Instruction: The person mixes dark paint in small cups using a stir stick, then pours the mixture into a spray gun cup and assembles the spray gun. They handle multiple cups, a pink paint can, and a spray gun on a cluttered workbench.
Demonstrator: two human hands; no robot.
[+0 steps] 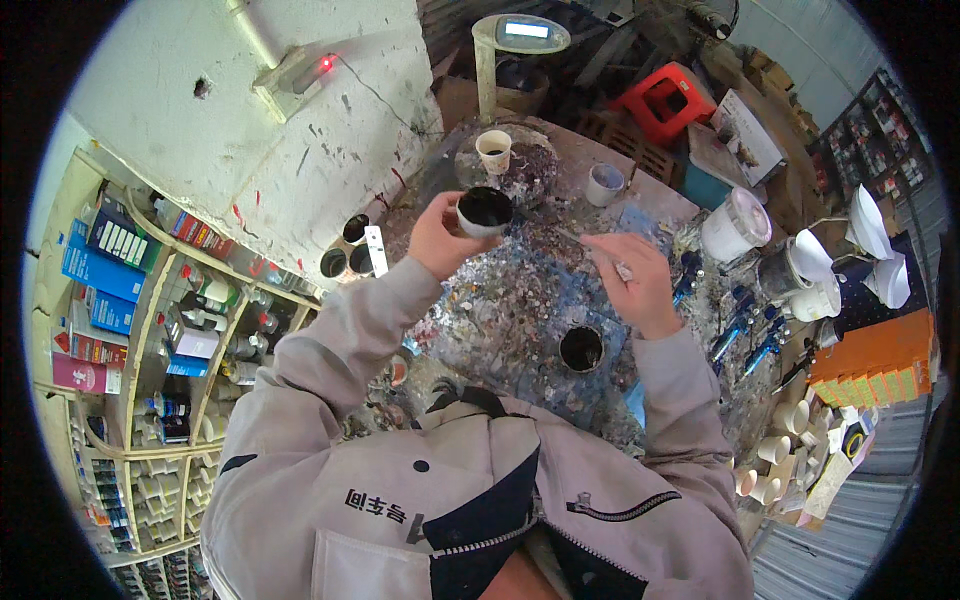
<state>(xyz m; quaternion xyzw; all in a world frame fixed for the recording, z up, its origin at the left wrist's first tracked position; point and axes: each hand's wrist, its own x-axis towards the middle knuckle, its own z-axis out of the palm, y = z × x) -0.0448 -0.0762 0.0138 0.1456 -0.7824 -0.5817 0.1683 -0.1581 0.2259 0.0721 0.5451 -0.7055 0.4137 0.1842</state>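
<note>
My left hand (pixel 437 240) is wrapped round a pale cup (pixel 476 226) with dark, nearly black liquid in it, held tilted above the paint-caked bench (pixel 500 300). To its right, my right hand (pixel 636 280) is closed in a pinch on a thin stick (pixel 569 236), whose tip points toward the cup. Just beyond the held cup, a small paper cup (pixel 494 152) with dark contents stands on a paint-crusted scale. A dark round container (pixel 581 349) sits on the bench nearer my body, below the right hand.
The scale's lit display (pixel 524 33) rises at the back. A greyish cup (pixel 604 184) and a white bucket (pixel 737 226) stand to the right, near blue spray guns (pixel 735 325). Several dark-filled cups (pixel 355 229) are on the left, beside a shelf (pixel 150 400) of boxes and bottles.
</note>
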